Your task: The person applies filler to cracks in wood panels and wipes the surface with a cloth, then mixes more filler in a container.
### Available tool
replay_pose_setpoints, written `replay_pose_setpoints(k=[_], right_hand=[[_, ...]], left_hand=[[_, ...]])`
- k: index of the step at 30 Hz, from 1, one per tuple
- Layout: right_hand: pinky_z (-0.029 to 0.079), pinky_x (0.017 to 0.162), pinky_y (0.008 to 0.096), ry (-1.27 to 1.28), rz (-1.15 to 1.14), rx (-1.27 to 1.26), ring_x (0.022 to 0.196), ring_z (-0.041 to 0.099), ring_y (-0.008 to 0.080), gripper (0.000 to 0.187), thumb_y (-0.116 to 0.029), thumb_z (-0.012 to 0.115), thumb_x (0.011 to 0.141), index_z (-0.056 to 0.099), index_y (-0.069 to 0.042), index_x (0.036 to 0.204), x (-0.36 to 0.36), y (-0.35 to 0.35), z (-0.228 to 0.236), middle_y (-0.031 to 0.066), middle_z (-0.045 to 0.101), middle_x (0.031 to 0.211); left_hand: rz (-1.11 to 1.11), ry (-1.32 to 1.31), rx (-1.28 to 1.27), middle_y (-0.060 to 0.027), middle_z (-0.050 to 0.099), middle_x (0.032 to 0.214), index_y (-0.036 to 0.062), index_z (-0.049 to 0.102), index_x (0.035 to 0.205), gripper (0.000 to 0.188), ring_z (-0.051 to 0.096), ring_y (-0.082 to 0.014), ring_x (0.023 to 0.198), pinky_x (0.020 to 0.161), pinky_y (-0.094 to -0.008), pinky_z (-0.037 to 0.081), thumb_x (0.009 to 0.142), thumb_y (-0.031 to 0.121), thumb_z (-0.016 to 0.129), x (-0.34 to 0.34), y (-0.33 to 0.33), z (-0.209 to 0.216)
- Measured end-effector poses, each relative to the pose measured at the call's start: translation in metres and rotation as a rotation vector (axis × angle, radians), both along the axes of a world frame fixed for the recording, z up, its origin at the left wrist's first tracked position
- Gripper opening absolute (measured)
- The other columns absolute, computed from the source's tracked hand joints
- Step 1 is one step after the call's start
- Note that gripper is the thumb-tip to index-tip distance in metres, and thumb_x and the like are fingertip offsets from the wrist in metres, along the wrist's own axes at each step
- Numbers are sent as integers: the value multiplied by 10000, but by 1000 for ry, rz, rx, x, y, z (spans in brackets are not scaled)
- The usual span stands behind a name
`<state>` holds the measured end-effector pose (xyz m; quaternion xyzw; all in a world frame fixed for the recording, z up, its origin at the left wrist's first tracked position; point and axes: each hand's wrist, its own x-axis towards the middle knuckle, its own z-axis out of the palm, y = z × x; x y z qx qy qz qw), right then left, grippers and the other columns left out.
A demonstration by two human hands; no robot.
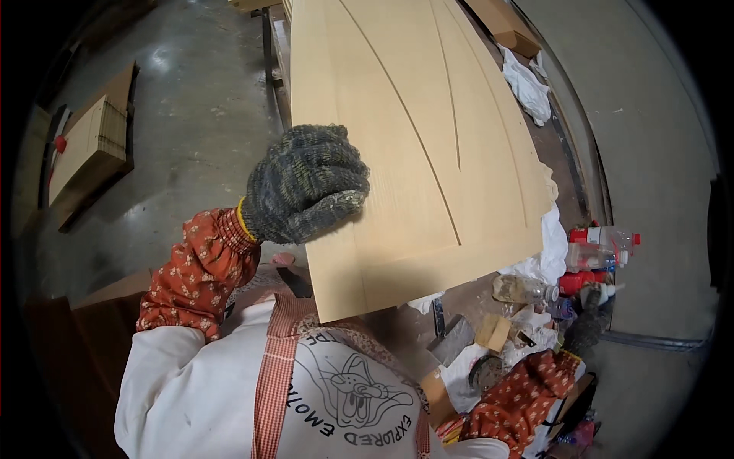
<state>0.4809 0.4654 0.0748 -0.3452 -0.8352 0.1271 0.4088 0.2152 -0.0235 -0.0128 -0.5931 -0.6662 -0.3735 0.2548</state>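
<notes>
My left hand (310, 183), in a dark grey knitted glove, is curled into a fist on the left part of a pale wooden panel (382, 191). What the fist holds, if anything, is hidden beneath it. Long curved grooves and one straighter line run along the panel's face. Away at the right, my right hand (586, 325), also in a dark glove, reaches among bottles beside a small white-tipped item (608, 292). Its fingers are too dark and small to make out, and I cannot tell whether it grips that item.
Plastic bottles with red caps (612, 239), a cloudy jar (524, 291), a tan block (493, 332) and a grey pad (453, 341) crowd the bench beyond the panel's near right corner. White plastic (527, 84) lies along the right. Stacked boards (90, 141) stand on the floor at left.
</notes>
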Motion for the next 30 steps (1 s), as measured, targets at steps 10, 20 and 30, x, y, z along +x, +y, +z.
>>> replay_pose_setpoints(k=[10,20,30], right_hand=[[536,700,315,-528,869,-451,806,668,207,438,-278,652,855,552,-21,1196,-44,-246,-4,167,665,961],[506,703,388,-982,898,-195,815,648,317,465,-310,612,868,519,-76,1258,-61,-288,22,177,651,954],[501,618,395,-969,951,-172,710,646,322,477,-376,595,870,522,-84,1240,-71,-299,21,173,647,807]], left_hand=[[24,95,62,-121,646,1017,94,639,988,288,613,-317,951,868,-510,470,725,179,718,6,3,0],[88,97,109,-94,641,1033,163,658,1009,269,600,-297,979,918,-510,451,751,234,627,8,6,-14],[50,41,123,-93,627,1097,185,652,1103,331,580,-288,1042,951,-486,428,778,245,622,3,7,-26]])
